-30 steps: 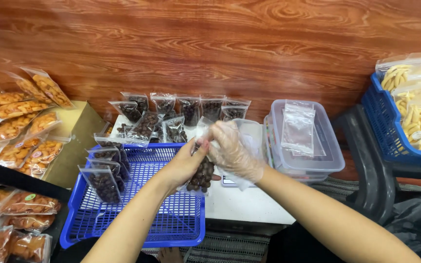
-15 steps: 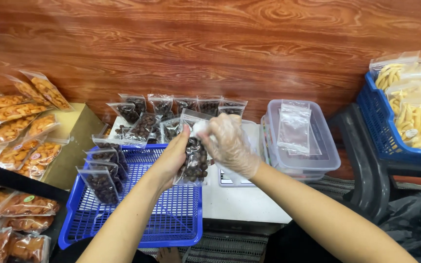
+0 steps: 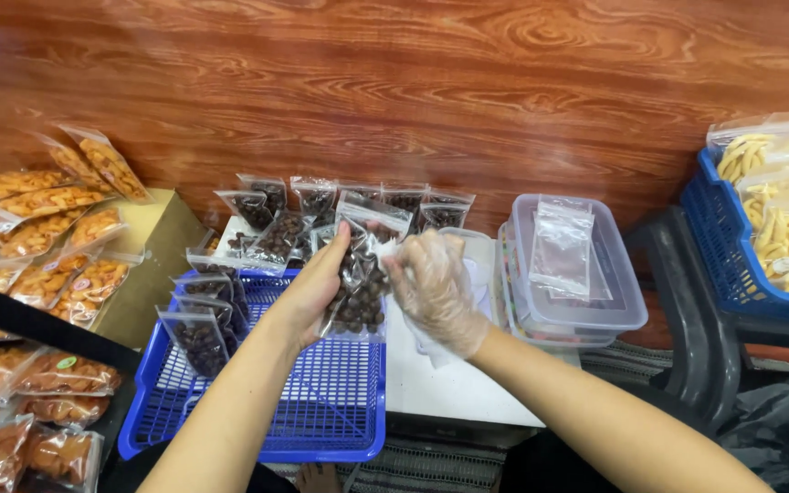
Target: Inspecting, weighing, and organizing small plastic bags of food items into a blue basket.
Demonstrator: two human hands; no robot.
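Note:
Between both hands is a small clear zip bag of dark brown pieces (image 3: 360, 297), held upright above the blue basket (image 3: 340, 420). My bare left hand (image 3: 310, 290) grips its left side. My right hand (image 3: 437, 285), in a thin clear plastic glove, pinches the bag's top edge. Several filled bags of the same dark pieces (image 3: 201, 330) stand along the basket's left side. More such bags (image 3: 317, 199) lean in a row against the wooden wall behind.
A clear lidded box (image 3: 573, 301) with empty zip bags (image 3: 562, 246) on it stands to the right. A white board (image 3: 449, 383) lies below my right hand. Orange snack bags (image 3: 38, 228) fill the left; a blue crate of pale yellow sticks (image 3: 778, 228) sits far right.
Both hands have raised the bag of dark pieces a little and brought it upright; the gloved right hand now works along its top edge.

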